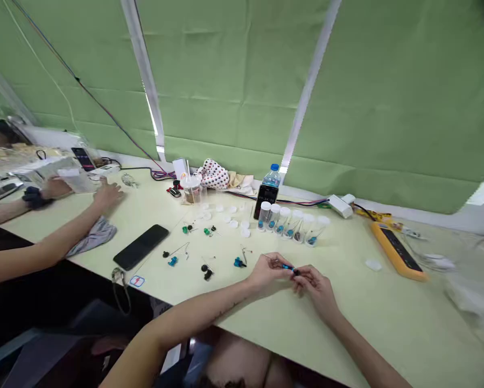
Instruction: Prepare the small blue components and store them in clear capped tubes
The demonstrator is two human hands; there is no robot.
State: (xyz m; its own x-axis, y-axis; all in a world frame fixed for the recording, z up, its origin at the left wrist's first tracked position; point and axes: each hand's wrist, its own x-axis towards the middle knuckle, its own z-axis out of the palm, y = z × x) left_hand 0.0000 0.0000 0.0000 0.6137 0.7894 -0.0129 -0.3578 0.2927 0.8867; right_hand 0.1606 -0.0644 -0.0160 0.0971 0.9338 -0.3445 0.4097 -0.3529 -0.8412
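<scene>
Partly hidden, a blue component point(288, 267) sits pinched between fingers point(306, 276).

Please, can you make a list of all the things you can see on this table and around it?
table: 1, pale green, under everything
small bottles: about seven, clear with blue inside, back of table
caps: about twelve, white, beside the bottles
small wired parts: about six, blue, green and black, middle of table
phone: 1, black, near front edge
water bottle: 1, clear with blue cap, back edge
meter: 1, yellow, right side
blinds: several, green, behind table
other person's hands: 2, far left
left hand: 1, holding small blue part, front middle
right hand: 1, holding same part, front middle
</scene>
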